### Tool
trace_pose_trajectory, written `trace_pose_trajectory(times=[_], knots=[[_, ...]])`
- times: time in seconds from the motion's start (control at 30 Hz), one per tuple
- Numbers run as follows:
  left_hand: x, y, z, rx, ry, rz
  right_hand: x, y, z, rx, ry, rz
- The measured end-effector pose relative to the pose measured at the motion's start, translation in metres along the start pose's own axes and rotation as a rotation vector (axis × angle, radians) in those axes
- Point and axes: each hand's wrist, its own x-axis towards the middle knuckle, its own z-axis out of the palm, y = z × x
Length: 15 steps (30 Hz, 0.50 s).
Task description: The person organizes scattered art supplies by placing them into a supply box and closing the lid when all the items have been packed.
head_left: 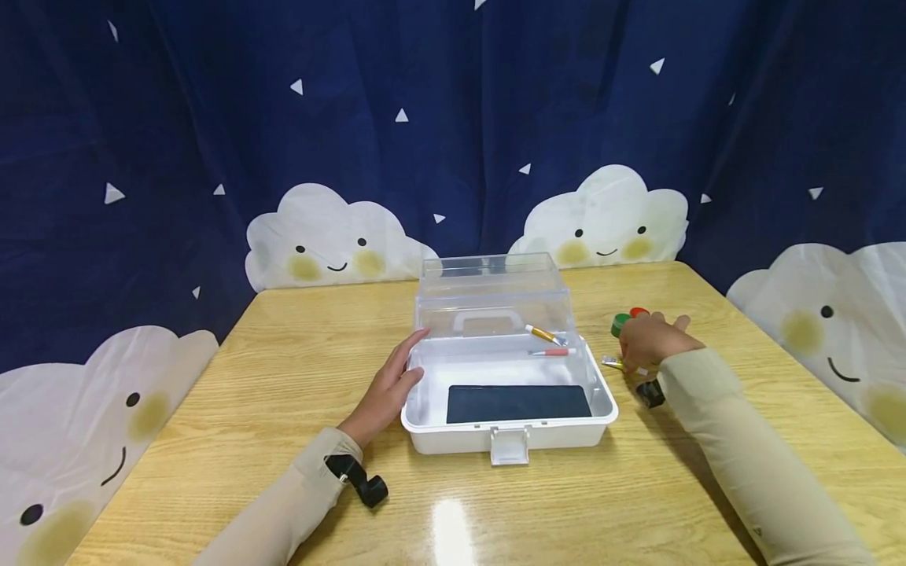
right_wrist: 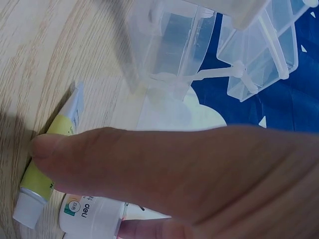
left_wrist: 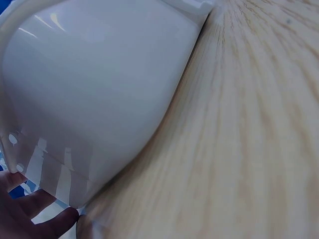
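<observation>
A white plastic case (head_left: 510,442) stands with its clear lid (head_left: 491,295) raised. Inside lie an orange paint tube (head_left: 543,335), a coral-coloured paint tube (head_left: 552,352) and a dark rectangular panel (head_left: 518,403). My left hand (head_left: 388,393) rests on the case's left side, fingers fairly straight, thumb over the rim. On the right, my right hand (head_left: 654,342) is at a yellow paint tube (right_wrist: 61,127) on the table. Its thumb covers the tube's middle; whether another finger pinches it is hidden. A white deli jar (right_wrist: 92,214) sits just under that hand.
A green-lidded jar (head_left: 620,323) and a red-lidded jar (head_left: 639,312) stand beyond the right hand. The wooden table (head_left: 318,354) backs onto a dark blue curtain (head_left: 453,141) with clouds. A latch (head_left: 510,446) juts from the case's front.
</observation>
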Motion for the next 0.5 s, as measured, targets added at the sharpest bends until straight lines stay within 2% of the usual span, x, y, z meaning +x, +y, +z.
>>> trace_pose_trajectory(times=[0.4,0.5], knots=[[-0.001,0.0,0.0,-0.011,-0.006,-0.009,0.0,0.003,-0.001,0.021,0.027,-0.017],[0.002,-0.01,0.001,-0.014,-0.004,-0.016,-0.001,0.003,-0.001,0.028,0.046,-0.022]])
